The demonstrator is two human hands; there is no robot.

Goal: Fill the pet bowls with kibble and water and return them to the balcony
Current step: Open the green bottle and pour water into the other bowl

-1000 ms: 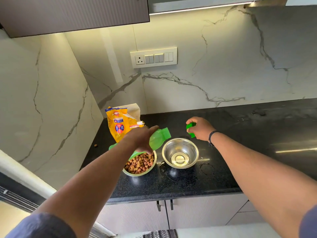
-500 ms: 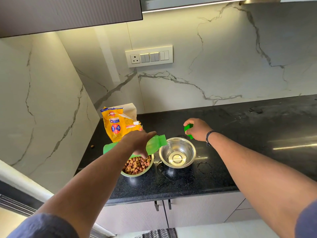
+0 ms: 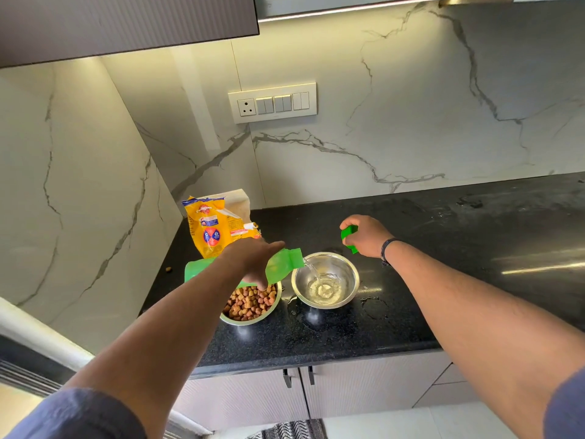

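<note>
Two steel bowls stand side by side on the black counter [image 3: 316, 340]. The left bowl [image 3: 250, 307] holds brown kibble. The right bowl [image 3: 326, 280] holds a little water. My left hand [image 3: 253, 258] grips a green bottle [image 3: 281, 266] tipped sideways over the bowls, its mouth at the right bowl's rim. A thin stream of water runs from it into that bowl. My right hand [image 3: 367, 234] is closed on the green bottle cap [image 3: 348, 234], just behind the right bowl. A yellow kibble bag [image 3: 215, 229] stands behind the left bowl.
Marble walls close the counter's back and left side. A switch panel [image 3: 272, 103] sits on the back wall, and a dark cabinet [image 3: 126, 23] hangs above. A stray kibble piece [image 3: 168, 269] lies by the left wall. Spilled water [image 3: 370, 302] lies around the bowls. Cabinet doors sit below the counter.
The bottle has tipped further towards the right bowl and water now streams from it into the bowl. My right hand has stayed in place with the cap.
</note>
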